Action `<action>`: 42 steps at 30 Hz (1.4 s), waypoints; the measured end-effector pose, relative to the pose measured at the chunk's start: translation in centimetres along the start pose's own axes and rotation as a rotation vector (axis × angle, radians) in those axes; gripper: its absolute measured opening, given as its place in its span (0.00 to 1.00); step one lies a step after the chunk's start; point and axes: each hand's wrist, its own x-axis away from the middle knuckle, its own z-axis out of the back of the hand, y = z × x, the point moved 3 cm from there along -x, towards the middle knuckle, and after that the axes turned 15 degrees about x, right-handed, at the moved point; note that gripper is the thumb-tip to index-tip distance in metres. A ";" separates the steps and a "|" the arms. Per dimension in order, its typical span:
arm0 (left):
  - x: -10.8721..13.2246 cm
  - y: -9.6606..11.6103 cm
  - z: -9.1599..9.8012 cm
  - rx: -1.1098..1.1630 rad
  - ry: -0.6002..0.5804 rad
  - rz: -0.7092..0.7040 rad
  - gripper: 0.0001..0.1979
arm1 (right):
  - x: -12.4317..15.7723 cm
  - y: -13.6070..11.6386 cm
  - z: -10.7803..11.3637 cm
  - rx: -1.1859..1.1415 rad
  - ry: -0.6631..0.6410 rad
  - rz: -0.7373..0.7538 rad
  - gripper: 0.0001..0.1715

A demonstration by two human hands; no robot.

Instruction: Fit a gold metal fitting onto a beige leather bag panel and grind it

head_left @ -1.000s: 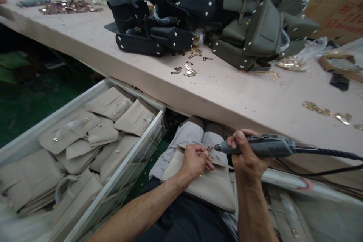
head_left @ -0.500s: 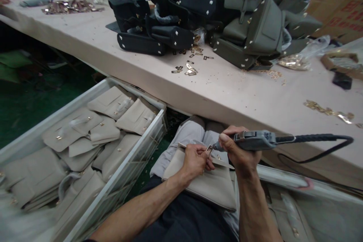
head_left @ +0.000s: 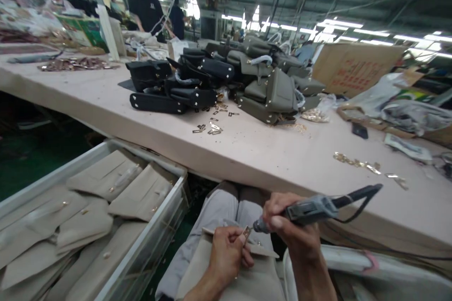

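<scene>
A grey corded power tool [head_left: 310, 210] is gripped in my right hand [head_left: 287, 221], its tip pointing left. Between the thumb and fingers of my left hand [head_left: 228, 254] is a small gold metal plate [head_left: 246, 232], close to the tool's tip. Whether tip and plate touch is too small to tell. Under my left hand a beige bag [head_left: 197, 263] lies across my lap, its flap edge showing beside my fingers.
A white crate [head_left: 141, 249] of beige bags stands at left, another white crate [head_left: 339, 253] at lower right. The table [head_left: 169, 138] ahead bears black bags [head_left: 155, 101], olive bags [head_left: 280, 91] and gold plates [head_left: 356, 162]. A person [head_left: 146, 9] stands beyond.
The view has tilted up, bringing the room and people behind the table into sight. My hands still hold the tool and the gold plate close together; the tool's cord end now angles upward.
</scene>
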 end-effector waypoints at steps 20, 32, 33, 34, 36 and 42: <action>-1.7 -1.9 1.4 0.137 -0.008 -0.054 0.36 | -17.6 10.4 17.8 -0.438 1.034 -0.245 0.19; -2.0 -1.9 1.6 0.131 -0.008 -0.031 0.35 | -18.1 12.7 18.1 -0.381 1.068 -0.229 0.21; -2.0 -1.9 1.6 0.135 -0.008 -0.027 0.35 | -18.1 12.8 18.1 -0.384 1.069 -0.231 0.20; -2.0 -1.9 1.5 0.137 -0.010 -0.023 0.35 | -18.2 12.8 18.1 -0.389 1.073 -0.232 0.19; -2.0 -1.8 1.4 0.141 -0.016 -0.019 0.35 | -18.3 12.9 18.2 -0.401 1.082 -0.235 0.17; -2.0 -1.8 1.4 0.138 -0.021 -0.020 0.36 | -18.5 13.2 18.3 -0.359 1.067 -0.238 0.17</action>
